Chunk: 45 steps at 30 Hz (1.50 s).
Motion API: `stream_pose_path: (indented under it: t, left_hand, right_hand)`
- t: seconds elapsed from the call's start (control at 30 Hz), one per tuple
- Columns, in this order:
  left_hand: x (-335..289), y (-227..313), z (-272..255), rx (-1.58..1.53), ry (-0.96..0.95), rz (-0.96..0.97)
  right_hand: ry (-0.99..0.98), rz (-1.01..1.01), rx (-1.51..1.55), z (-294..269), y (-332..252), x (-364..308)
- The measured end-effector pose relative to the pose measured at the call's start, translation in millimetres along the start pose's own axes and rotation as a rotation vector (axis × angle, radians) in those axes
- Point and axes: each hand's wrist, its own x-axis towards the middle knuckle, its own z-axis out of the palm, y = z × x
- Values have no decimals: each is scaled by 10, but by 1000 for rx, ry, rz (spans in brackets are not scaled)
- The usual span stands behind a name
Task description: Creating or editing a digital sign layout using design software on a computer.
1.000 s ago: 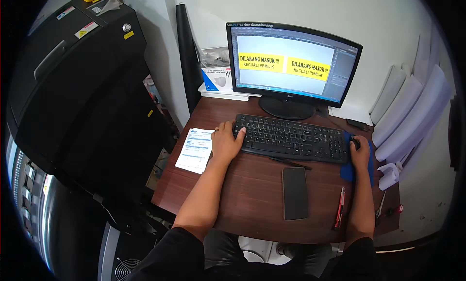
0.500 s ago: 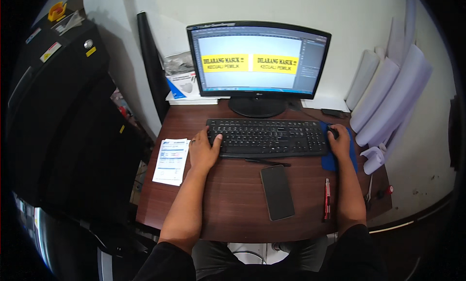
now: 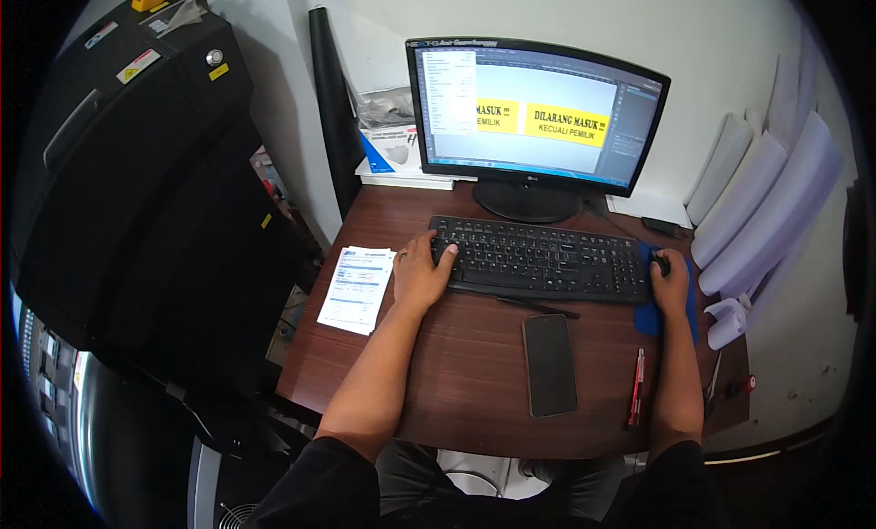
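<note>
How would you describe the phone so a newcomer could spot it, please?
On the brown desk, find the black keyboard. On its near side, past a pen, lies the phone: a broad, dark slab, unlike the narrow red tool on its right.

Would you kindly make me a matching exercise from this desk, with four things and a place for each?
Things:
1. Mouse
2. Phone
3. Papers
4. Monitor

Places:
A. Just left of the left hand
B. Behind the keyboard
C. Under the right hand
D. Between the black pen and the desk's near edge

Pairs: 1-C, 2-D, 3-A, 4-B
</note>
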Motion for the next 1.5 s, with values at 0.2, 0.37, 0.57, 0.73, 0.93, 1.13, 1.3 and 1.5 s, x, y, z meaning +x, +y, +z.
stream_pose_path:
  t: [0.2, 0.37, 0.57, 0.73, 0.93, 1.13, 1.3, 1.5]
  left_hand:
    - [-7, 9, -77, -21, -141, -112]
    - [-4, 39, -79, -15, -133, -105]
    - [0, 69, -88, 5, -142, -113]
    - [2, 48, -93, 3, -141, -106]
    - [5, 51, -83, -2, -146, -103]
    - [0, 57, -77, 2, -149, -113]
    - [-6, -12, -34, 6, -99, -72]
    - [-8, -4, -19, 15, -57, -40]
  right_hand:
    - [7, 40, -8, 31, -58, 1]
    - [11, 15, -7, 18, -47, 5]
    - [7, 17, -5, 21, -20, 6]
    - [22, 2, 9, 37, -22, 7]
    - [31, 71, -34, 17, -42, 0]
    - [86, 106, -32, 22, -24, -7]
    - [30, 50, -74, 4, -119, 6]
    - [26, 38, -30, 5, -81, 9]
